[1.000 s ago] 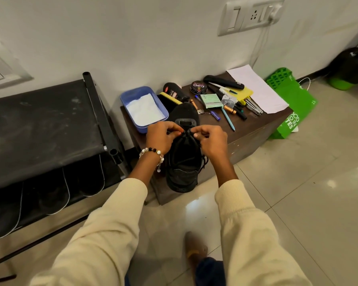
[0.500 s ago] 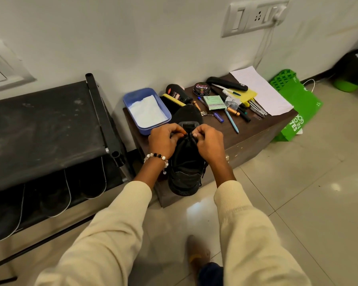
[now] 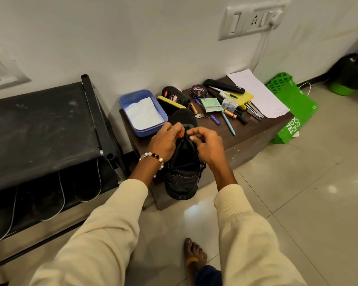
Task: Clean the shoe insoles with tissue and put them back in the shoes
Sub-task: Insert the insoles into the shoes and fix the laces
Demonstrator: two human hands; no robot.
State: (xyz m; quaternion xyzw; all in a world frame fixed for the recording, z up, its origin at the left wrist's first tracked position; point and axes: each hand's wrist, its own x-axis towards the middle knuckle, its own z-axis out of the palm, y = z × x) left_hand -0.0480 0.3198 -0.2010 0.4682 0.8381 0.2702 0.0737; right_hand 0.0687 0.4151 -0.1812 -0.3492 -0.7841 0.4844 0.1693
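Both hands are up at the collar of the black shoe (image 3: pixel 182 170), centre of the frame; the left hand (image 3: pixel 163 141) is curled and pinching at the tongue and lace, the right hand (image 3: pixel 207 147) pinching the lace from the other side. The shoe's long axis runs from the hands straight down the frame, toe hanging off the near edge of the wooden chest (image 3: pixel 256 129); neither hand looks nearer. Another dark shape (image 3: pixel 182 117), possibly the insole, lies just above the fingers; tissue (image 3: pixel 143 114) sits in the blue tub (image 3: pixel 151 129) up-left.
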